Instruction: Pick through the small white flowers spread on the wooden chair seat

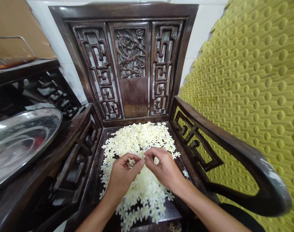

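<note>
My left hand [127, 170] is closed, thumb against forefinger, with small white flowers [130, 163] showing in the curl of its fingers. Its fingertips meet those of my right hand [163, 167], which is also closed in a pinch. Whatever lies between the right fingertips is too small to make out. Both hands are just above a heap of pale white-yellow flowers [139, 138] spread over the seat [169, 209] of a dark carved wooden chair [134, 96]. My hands and forearms hide part of the heap.
Armrests flank the seat, the right armrest [219, 138] curving towards me. On the left, a round metal tray [46, 120] rests beside or on the other armrest. A yellow studded foam sheet [253, 80] stands on the right. One loose flower [185, 173] lies near the seat's right edge.
</note>
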Available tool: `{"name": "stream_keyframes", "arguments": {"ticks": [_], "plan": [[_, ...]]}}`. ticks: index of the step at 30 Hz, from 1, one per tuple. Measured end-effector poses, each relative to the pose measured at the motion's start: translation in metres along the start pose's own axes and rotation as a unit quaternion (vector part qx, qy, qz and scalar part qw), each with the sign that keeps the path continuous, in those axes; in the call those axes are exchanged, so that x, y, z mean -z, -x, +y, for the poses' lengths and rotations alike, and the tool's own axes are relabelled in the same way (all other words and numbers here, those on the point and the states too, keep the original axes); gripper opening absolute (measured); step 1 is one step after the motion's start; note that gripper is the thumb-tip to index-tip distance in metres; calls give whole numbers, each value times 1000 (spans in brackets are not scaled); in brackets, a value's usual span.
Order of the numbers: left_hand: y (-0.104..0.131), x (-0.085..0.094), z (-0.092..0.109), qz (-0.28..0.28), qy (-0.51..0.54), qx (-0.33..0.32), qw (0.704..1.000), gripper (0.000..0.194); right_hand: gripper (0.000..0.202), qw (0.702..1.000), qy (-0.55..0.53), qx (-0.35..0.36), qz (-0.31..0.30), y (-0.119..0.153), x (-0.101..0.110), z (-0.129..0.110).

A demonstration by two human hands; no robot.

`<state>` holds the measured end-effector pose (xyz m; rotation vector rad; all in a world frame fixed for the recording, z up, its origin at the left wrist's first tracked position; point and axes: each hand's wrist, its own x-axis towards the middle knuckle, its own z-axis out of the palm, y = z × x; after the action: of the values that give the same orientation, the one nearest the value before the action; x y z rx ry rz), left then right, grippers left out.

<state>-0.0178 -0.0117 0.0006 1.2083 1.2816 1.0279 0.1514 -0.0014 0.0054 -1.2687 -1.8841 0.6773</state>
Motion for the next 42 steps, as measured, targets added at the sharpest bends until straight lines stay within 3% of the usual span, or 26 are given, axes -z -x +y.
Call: {"name": "stream_keyframes", "arguments": {"ticks": [10, 21, 26, 31, 35, 38, 42], "plan": [[-2, 0, 2, -6, 15, 19, 1000, 20, 15, 999, -34, -27, -9, -2, 2, -3], [-3, 3, 3, 32, 48, 24, 998, 19, 20, 999, -16, -42, 25, -6, 10, 0], [-3, 3, 6, 43, 45, 22, 998, 20, 7, 998, -30, -38, 46, -5, 10, -4], [-3, 1, 4, 15, 31, 12, 999, 18, 11, 996, -80, -33, -15, -4, 7, -10], [-2, 2, 4, -5, 26, 10, 1000, 19, 15, 997, -57, -27, -40, -5, 8, -8], [-3, 4, 4, 14, 71, 12, 997, 19, 20, 1000, -15, -17, -22, -6, 9, -3], [-7, 7, 3, 38, 240, 54, 968, 22, 19, 998, 60, -7, -4, -6, 7, 2]]}}
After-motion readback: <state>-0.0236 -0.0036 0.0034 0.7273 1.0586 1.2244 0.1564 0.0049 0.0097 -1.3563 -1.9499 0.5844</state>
